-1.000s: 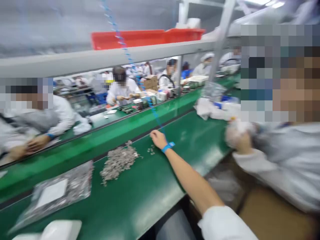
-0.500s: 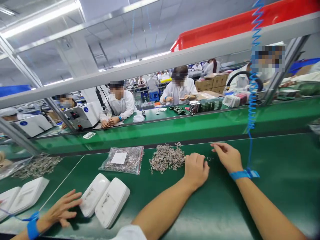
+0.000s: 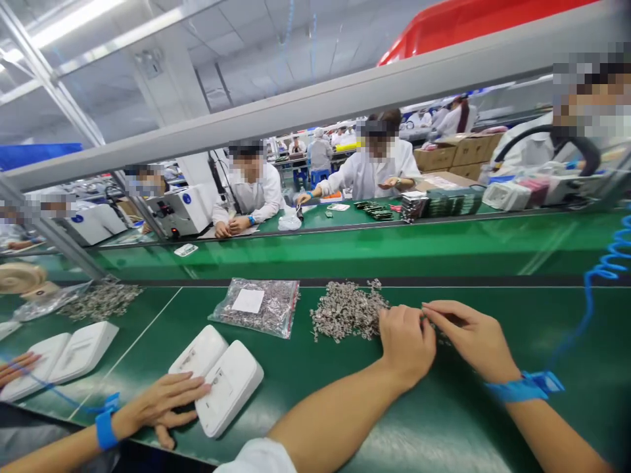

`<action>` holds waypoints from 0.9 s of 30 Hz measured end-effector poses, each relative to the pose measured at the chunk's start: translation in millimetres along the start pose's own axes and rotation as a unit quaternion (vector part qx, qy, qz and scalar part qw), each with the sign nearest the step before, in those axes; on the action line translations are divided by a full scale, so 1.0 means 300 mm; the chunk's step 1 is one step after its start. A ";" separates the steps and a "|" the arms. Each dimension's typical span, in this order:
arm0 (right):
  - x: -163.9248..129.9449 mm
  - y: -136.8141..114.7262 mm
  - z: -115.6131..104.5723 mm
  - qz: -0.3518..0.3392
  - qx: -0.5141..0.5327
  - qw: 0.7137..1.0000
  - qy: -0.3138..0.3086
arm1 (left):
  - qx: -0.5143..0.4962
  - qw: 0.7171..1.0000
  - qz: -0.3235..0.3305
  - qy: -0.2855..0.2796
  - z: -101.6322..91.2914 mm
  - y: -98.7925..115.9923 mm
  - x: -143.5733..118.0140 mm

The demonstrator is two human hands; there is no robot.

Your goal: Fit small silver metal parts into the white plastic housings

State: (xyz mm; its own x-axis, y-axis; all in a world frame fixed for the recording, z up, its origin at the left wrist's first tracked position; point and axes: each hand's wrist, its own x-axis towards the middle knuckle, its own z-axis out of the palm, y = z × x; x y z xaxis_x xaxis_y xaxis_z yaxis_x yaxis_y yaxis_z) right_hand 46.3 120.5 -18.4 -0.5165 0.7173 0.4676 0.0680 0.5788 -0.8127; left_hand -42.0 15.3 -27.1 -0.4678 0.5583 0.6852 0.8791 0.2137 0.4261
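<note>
- Hands are laid side by side on the green belt (image 3: 345,420), at the right edge of the pile of small metal parts (image 3: 348,316).
- The left hand (image 3: 405,341) is curled loosely, knuckles up, touching the pile's edge. Whether a part is held under it cannot be told, because the fingers are hidden.
- The right hand (image 3: 473,336) is half closed, with its fingertips pointed toward the left hand. A few loose parts seem to lie under them, but a real pinch cannot be seen.
- A blue wrist strap (image 3: 522,387) is worn on the right wrist, with a curly blue cord (image 3: 599,276) running off to the right.
- The step looks like small parts being picked out of the pile, and it would likely be done best one part at a time, with fingertips only.
- The pile should be nudged softly, so that no parts are scattered over the belt.
- The cord should be kept away from the pile, or parts could be dragged along.
- The clear bag of parts (image 3: 259,307) lies just left of the pile and is not touched.
- Two white cases (image 3: 219,374) lie further left, with another person's hand (image 3: 160,407) resting on them; that hand should be left alone.
</note>
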 end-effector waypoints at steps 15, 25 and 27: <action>0.010 -0.074 -0.040 -0.068 -0.001 0.994 -0.084 | -0.053 0.997 -0.045 -0.025 -0.011 -0.005 0.015; 0.034 -0.083 -0.124 -0.103 -0.030 0.972 -0.207 | -0.140 0.986 -0.027 -0.085 -0.001 -0.007 0.024; 0.033 -0.075 -0.123 -0.102 -0.030 0.975 -0.193 | -0.145 0.985 -0.032 -0.091 0.000 -0.005 0.026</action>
State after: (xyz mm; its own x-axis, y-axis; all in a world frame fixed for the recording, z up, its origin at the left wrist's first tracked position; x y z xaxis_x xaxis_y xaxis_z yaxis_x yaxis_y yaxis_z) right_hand 71.1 128.9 17.4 -0.8067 0.3926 0.4418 -0.0257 0.7235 -0.6898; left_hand -47.1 19.3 -22.4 -0.4742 0.6910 0.5455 0.7732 0.0306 0.6334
